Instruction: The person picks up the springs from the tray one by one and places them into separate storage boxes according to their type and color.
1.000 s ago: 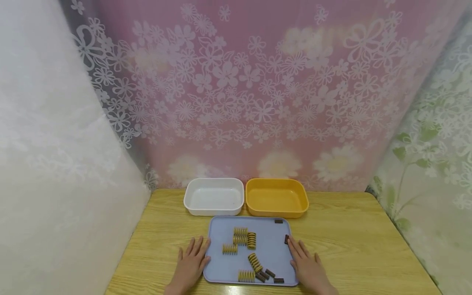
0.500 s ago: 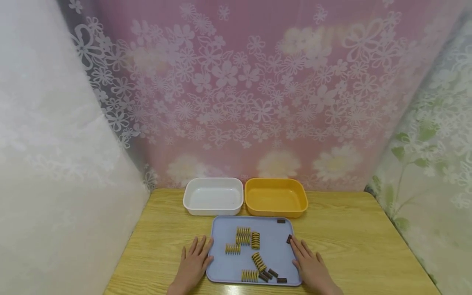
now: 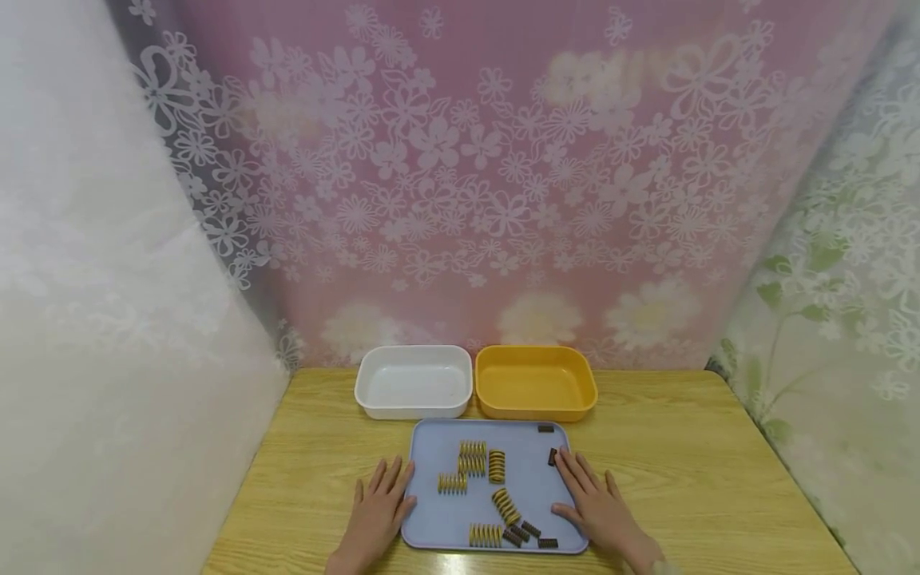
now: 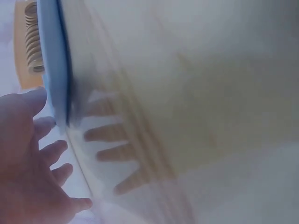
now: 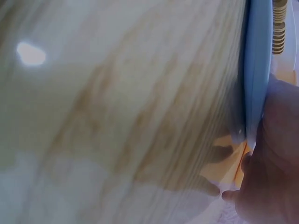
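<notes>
A pale blue tray (image 3: 528, 483) lies on the table, bearing several yellow coil springs (image 3: 497, 466) and several smaller dark coil springs (image 3: 548, 543). My left hand (image 3: 375, 511) rests by the tray's left edge, its spread fingers touching the rim. Over the right rim lies my right hand (image 3: 592, 505), fingers stretched out, thumb reaching above the tray. Its fingertips are at a small dark spring (image 3: 552, 457) near the right edge; whether they touch it I cannot tell. Both wrist views show the hand beside the tray's blue side (image 4: 53, 60), with nothing gripped.
Behind the tray stand a white bin (image 3: 414, 387) and a yellow bin (image 3: 536, 385), side by side, with no contents visible. The wooden table (image 3: 683, 463) extends to both sides. Flower-patterned curtains (image 3: 460, 200) hang behind and beside it.
The tray has shifted slightly right with its springs. My right hand has then moved a little left over the rim, and the dark spring at its fingertips has moved inward. The left hand stays at the tray.
</notes>
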### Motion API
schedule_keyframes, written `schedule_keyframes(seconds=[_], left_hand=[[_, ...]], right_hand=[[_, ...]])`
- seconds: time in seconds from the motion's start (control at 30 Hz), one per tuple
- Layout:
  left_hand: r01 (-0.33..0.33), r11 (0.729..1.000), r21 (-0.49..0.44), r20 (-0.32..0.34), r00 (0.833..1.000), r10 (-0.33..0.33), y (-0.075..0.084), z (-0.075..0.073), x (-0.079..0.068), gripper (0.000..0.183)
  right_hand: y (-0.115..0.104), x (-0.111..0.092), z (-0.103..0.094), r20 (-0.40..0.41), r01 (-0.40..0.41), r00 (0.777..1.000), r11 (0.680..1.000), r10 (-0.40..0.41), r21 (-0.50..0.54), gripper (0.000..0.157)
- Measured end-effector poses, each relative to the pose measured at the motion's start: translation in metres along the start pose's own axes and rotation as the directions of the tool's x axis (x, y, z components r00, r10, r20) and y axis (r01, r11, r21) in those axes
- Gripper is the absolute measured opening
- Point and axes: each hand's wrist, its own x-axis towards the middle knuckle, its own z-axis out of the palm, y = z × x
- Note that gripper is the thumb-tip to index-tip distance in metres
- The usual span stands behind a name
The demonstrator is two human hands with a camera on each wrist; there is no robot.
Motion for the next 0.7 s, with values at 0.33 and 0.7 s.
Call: schedule_keyframes(seconds=[0.33, 0.7], left_hand=[[-0.141, 0.99, -0.029, -0.176, 0.975, 0.134, 0.029, -0.011, 0.032, 0.037], [-0.222, 0.975, 0.023, -0.141, 0.965, 0.223, 0.044, -0.003, 0.051, 0.027]], right_hand=[[-0.001, -0.001, 0.003, -0.008, -0.023, 1.0, 0.999, 0.023, -0.047, 0.076], [-0.005, -0.001, 0.004, -0.089, -0.01, 0.996, 0.995, 0.0, -0.103, 0.071]])
